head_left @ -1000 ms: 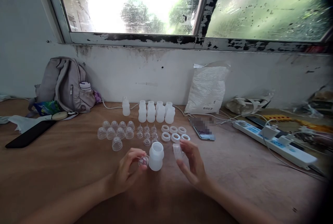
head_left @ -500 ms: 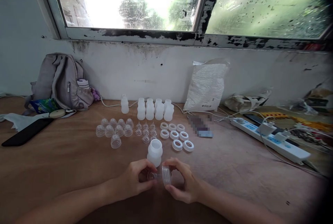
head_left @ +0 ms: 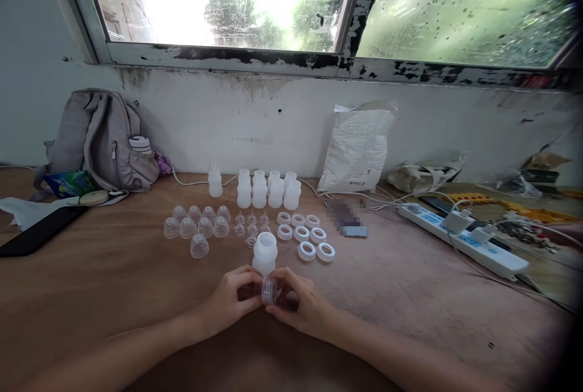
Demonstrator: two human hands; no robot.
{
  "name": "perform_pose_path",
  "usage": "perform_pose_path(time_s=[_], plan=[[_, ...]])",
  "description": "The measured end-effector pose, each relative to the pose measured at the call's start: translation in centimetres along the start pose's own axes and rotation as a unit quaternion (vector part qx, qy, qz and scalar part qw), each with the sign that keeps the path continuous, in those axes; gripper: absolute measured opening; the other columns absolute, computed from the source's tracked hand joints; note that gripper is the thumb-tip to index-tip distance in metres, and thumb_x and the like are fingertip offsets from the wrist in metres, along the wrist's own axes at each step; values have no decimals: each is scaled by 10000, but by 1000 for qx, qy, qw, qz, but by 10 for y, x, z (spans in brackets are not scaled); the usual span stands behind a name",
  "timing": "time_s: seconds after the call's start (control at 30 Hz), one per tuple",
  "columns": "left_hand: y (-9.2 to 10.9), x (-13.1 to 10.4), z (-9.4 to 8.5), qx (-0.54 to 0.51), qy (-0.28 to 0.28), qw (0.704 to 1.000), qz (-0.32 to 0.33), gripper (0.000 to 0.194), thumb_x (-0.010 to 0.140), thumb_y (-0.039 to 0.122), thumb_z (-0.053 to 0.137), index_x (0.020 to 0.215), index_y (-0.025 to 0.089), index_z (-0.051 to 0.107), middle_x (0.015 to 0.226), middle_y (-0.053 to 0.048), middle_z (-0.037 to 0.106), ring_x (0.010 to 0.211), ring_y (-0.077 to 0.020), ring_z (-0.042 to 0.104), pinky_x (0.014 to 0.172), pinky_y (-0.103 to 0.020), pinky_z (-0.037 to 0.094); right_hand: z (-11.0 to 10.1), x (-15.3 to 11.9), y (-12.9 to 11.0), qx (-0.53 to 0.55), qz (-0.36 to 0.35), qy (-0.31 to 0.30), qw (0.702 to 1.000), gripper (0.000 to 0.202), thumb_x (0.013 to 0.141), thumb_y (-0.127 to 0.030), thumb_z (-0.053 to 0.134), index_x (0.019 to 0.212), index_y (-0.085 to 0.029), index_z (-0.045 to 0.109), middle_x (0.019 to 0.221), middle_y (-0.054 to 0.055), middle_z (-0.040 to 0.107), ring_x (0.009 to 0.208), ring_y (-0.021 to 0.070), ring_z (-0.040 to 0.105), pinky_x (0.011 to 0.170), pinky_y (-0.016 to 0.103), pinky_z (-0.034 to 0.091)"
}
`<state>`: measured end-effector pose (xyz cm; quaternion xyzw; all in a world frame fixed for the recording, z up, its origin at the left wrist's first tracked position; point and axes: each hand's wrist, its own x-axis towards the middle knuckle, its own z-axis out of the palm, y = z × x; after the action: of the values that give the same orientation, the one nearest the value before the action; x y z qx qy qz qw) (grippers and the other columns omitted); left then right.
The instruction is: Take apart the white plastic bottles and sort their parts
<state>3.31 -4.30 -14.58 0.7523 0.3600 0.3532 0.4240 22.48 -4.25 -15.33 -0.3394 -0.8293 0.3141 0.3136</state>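
Observation:
Between my fingertips, a ribbed translucent ring (head_left: 269,291) stands on edge. My right hand (head_left: 303,304) grips it from the right. My left hand (head_left: 234,298) pinches a clear teat at the ring's left side; the ring and fingers hide most of it. Just behind my hands an uncapped white bottle (head_left: 265,252) stands upright. Beyond it are several clear teats (head_left: 252,229), with several clear domed caps (head_left: 199,246) to the left and several white rings (head_left: 325,252) to the right.
Several white bottles (head_left: 259,190) stand near the wall, one with a teat-shaped top (head_left: 215,181). A backpack (head_left: 100,143) and black case (head_left: 40,231) lie left. A plastic package (head_left: 355,149) and power strip (head_left: 464,240) are right.
The ring in my right hand has moved left, against the teat in my left hand. My hands have come together. The whole view has shifted slightly.

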Motion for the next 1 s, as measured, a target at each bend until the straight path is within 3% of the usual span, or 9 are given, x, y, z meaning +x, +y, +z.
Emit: perform_pose_path(time_s=[0.13, 0.3, 0.53, 0.67, 0.83, 1.0], plan=[[-8, 0, 2, -109, -18, 992, -57, 203, 732, 254, 595, 898, 146, 550, 889, -57, 600, 845, -167, 580, 775, -314, 472, -1, 0, 2, -39, -3, 17, 999, 336, 707, -244, 606, 1009, -217, 461, 867, 19, 560, 715, 125, 548, 635, 240, 475], [-13, -1, 3, -216, -11, 975, -52, 275, 685, 207, 648, 864, 164, 444, 888, -25, 560, 813, -137, 572, 745, -290, 464, 0, -1, 7, -93, -5, 25, 995, 400, 682, -350, 645, 1030, -218, 499, 837, 26, 485, 618, 114, 496, 559, 239, 457], [-3, -5, 2, -302, -24, 953, -3, 276, 728, 234, 607, 897, 195, 392, 992, -43, 474, 901, -152, 542, 790, -329, 459, -3, -1, -5, 30, 9, 14, 999, 318, 738, -269, 584, 1018, -212, 443, 853, 22, 539, 737, 124, 546, 610, 228, 495], [-5, -5, 6, -279, 19, 960, 4, 239, 733, 223, 602, 832, 189, 388, 925, -25, 476, 846, -128, 536, 735, -284, 465, -1, 0, -12, 132, 37, -22, 990, 322, 752, -241, 566, 1034, -206, 414, 874, 18, 561, 774, 122, 572, 638, 230, 512], [5, -5, 7, -249, 28, 968, 10, 206, 751, 229, 575, 796, 178, 380, 793, -8, 495, 767, -115, 514, 697, -262, 444, 6, 1, -14, 165, 54, -13, 985, 387, 705, -261, 629, 1037, -207, 438, 874, 10, 542, 762, 122, 562, 680, 253, 513], [10, 5, -6, -63, 184, 978, 77, 149, 758, 223, 556, 820, 185, 427, 823, -9, 447, 757, -117, 475, 694, -263, 418, 1, 0, -15, 208, 69, 23, 975, 354, 725, -247, 612, 1022, -220, 421, 888, 12, 535, 810, 133, 555, 708, 259, 496]])
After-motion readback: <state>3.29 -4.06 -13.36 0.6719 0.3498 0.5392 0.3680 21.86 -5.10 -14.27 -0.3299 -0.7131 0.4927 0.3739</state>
